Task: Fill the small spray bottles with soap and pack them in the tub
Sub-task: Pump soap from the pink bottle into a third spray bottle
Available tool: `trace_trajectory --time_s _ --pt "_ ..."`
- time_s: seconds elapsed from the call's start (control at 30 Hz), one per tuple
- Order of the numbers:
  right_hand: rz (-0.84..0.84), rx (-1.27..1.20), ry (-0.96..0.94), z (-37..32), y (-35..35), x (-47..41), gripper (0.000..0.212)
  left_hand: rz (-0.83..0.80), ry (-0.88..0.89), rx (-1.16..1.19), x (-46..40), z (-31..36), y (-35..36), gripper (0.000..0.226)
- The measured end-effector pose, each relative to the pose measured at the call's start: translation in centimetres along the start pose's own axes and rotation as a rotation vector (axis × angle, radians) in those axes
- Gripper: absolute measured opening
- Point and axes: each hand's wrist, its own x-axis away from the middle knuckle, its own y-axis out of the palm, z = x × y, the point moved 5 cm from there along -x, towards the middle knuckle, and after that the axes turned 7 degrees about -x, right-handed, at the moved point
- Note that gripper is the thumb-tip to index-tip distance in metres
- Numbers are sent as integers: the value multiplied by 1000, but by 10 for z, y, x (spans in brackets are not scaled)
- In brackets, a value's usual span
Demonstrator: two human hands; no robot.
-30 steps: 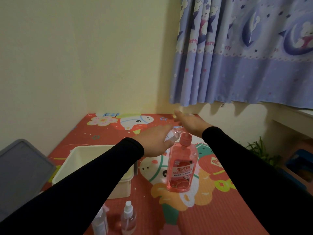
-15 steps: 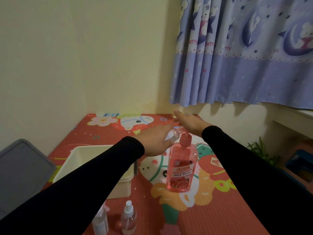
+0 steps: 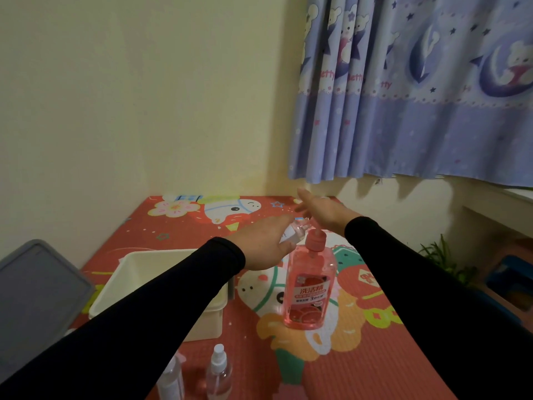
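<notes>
Bottle, small spray type [image 3: 295, 232], tilted in left hand [image 3: 264, 245] grip mid-surface, just beside soap bottle [image 3: 310, 287] cap; right hand [image 3: 323, 210] open, fingers straight, holding nothing; advice: align neck under soap spout, pour slowly, then pack into tub [image 3: 138, 272] at left edge.

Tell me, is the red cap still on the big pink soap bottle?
Yes, the red cap sits on the neck of the pink soap bottle, which stands upright on the mat.
</notes>
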Motion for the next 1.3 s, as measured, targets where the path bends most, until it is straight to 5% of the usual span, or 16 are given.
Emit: trace_trajectory --time_s 0.97,1.13,1.3 --pt "-11 -2 46 17 11 -8 84 -41 -4 -7 -3 -6 10 55" --pt "21 -90 -11 6 2 -8 70 16 16 -4 -4 -4 1 50" --pt "-18 58 26 14 12 -6 78 -6 4 28 -1 -4 12 51"
